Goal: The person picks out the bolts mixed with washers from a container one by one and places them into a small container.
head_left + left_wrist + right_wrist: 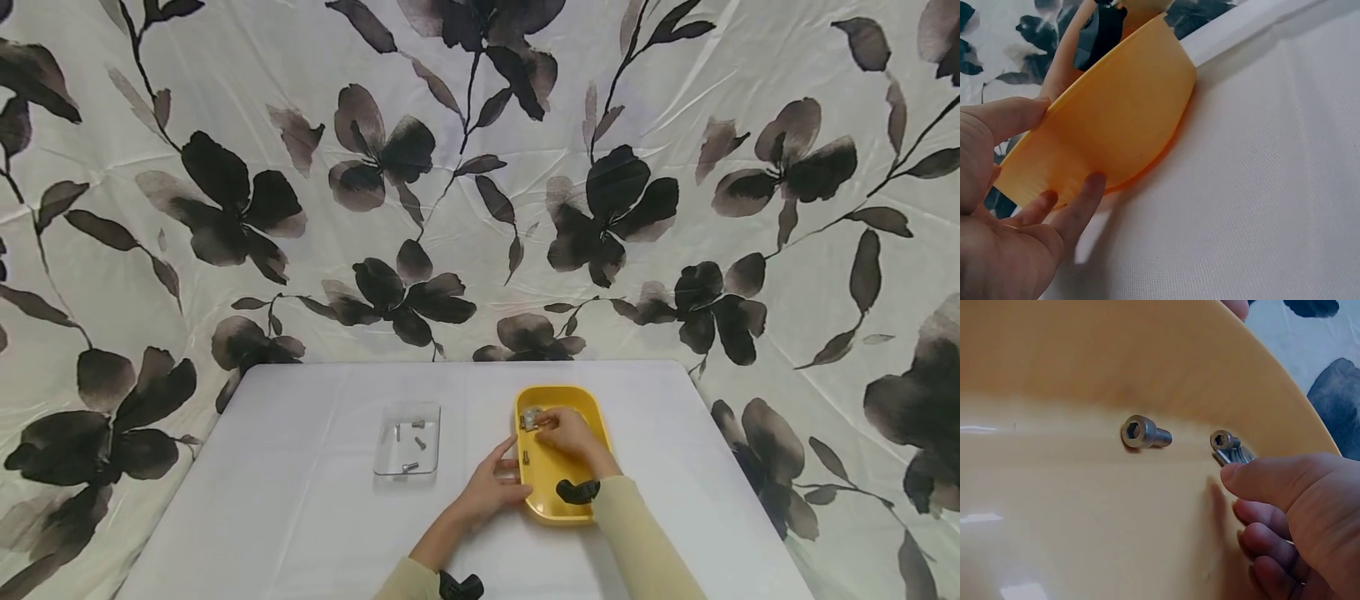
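A yellow tray lies on the white table. My left hand grips its left rim: in the left wrist view the thumb lies on the rim and the fingers press the tray's outer wall. My right hand reaches into the far end of the tray. Its thumb and curled fingers pinch a small metal part with a screw. A loose hex-socket bolt lies on the tray floor beside it, untouched.
A clear plastic tray holding several bolts sits left of the yellow tray. The white table ends close behind both trays. A flower-print cloth hangs all around it. Black wrist-camera mounts sit on both forearms.
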{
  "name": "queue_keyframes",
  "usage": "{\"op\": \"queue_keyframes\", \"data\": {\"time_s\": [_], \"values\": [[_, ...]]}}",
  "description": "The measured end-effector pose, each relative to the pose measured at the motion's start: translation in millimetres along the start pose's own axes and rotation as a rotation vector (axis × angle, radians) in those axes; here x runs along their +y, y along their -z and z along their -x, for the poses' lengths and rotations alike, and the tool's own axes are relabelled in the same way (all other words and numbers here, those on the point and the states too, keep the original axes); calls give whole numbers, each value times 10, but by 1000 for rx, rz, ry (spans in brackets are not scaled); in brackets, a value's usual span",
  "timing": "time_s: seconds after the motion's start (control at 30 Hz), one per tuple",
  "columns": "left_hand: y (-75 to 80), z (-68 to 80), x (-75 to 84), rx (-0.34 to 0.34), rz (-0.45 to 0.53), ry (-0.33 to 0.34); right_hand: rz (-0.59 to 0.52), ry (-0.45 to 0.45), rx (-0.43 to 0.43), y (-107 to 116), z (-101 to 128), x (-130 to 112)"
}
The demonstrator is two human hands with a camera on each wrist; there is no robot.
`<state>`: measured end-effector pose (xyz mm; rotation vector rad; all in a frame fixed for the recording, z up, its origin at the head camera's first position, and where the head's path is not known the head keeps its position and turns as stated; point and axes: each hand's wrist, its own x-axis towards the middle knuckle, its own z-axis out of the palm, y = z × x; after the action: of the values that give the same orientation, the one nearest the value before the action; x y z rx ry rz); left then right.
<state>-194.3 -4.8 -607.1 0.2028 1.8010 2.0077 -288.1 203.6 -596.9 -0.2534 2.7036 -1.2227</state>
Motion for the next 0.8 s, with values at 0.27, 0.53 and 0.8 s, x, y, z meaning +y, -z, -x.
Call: {"op": "queue_keyframes", "data": {"time_s": [0.27, 0.53, 0.8], "values": [[-12, 10, -56, -22, 11, 14, 0, -40, 6, -62, 18, 72], [-30, 13, -21, -10, 25, 0, 8, -52, 38, -56, 2, 61], [-9, 8, -26, -8, 27, -20, 4, -7, 33, -47, -1, 42]]}}
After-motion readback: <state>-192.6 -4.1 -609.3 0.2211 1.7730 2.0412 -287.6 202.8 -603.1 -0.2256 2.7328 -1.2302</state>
